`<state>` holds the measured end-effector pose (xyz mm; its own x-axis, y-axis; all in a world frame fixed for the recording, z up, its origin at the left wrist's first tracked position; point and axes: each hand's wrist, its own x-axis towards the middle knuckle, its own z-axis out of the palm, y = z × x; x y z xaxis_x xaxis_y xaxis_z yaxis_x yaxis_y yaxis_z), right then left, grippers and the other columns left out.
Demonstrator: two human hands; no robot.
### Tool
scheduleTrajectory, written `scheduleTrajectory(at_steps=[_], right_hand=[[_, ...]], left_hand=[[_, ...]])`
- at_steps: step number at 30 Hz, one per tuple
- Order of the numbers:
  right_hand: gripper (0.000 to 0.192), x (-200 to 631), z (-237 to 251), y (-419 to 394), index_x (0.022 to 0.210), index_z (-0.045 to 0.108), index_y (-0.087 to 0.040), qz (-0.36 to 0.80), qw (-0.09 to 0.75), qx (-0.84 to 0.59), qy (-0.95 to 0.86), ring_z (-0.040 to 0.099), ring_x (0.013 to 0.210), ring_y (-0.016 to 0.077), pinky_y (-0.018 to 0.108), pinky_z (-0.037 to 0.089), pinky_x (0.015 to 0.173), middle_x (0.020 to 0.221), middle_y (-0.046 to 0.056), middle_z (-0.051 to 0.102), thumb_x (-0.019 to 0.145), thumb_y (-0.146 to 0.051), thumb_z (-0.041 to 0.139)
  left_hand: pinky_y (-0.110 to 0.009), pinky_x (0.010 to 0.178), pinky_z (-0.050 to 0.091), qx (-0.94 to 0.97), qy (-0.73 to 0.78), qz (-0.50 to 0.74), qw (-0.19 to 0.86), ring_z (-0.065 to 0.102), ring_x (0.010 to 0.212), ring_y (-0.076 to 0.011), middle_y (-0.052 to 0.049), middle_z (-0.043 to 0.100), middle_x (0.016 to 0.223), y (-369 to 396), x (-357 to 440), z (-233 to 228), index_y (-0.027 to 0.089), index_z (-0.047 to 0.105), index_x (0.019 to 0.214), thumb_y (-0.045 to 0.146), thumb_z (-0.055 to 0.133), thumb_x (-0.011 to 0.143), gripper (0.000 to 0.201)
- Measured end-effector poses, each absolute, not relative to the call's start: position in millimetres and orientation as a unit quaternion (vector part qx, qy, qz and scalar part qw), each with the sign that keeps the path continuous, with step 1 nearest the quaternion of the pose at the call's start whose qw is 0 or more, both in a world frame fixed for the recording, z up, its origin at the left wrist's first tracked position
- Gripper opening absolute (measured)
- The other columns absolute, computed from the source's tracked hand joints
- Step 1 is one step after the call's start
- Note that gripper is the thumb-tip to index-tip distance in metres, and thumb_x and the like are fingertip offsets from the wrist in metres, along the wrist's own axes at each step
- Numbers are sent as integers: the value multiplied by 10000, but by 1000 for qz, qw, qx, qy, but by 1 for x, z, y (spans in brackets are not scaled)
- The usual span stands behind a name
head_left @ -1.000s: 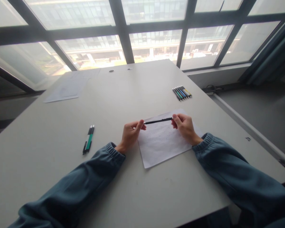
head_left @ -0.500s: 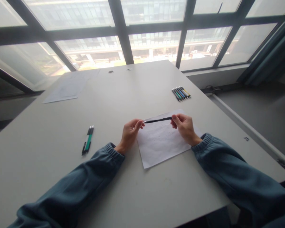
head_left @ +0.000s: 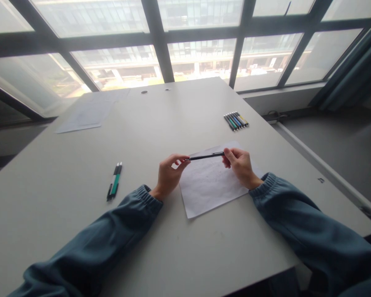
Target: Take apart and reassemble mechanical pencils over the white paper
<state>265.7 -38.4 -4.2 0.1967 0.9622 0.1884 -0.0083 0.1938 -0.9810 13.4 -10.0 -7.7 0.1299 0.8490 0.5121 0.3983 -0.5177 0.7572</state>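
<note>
White and smooth, the table (head_left: 160, 247) spreads from its near edge, where two blue-grey sleeves (head_left: 284, 206) lean in. Nearest things first: a pair of pens (head_left: 114, 181) lies side by side toward the left edge, one with a green barrel. Right of them, a white sheet of paper (head_left: 210, 189) rests nearer the right edge than the left. Over its upper part a dark pen (head_left: 205, 156) lies roughly level between the hands. The left hand (head_left: 169, 175) has its thumb and fingertips closed in a light pinch on one end; the right hand (head_left: 240, 166) grips the other end, thumb pressed over curled fingers — neither has any gap to spare.

The step in hand looks like handling or turning the pen; a next move would probably call for one pinch to loosen while the other bears the pen alone.

Farther out, a neat row of pens (head_left: 236, 121) sits by the right edge, loose papers (head_left: 80, 119) lie near the far left corner, and windows (head_left: 200, 57) rise beyond the far edge.
</note>
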Motion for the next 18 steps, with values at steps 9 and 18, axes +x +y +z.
scheduleTrajectory(at_steps=[9,18], right_hand=[[543,265,-4,-38,577,627,-160,394,582,-514,-492,500,453,95,233,384,439,526,16,596,863,-619,677],[532,267,-6,-38,565,660,-146,399,580,-525,-479,505,438,96,228,383,423,514,27,611,843,-596,709]], left_hand=[[-290,729,519,723,454,471,221,656,740,-156,-26,758,832,-13,16,-3,208,746,907,374,709,895,170],[-301,763,485,792,412,425,151,624,779,-171,-31,700,825,-11,11,-6,213,684,880,357,605,968,186]])
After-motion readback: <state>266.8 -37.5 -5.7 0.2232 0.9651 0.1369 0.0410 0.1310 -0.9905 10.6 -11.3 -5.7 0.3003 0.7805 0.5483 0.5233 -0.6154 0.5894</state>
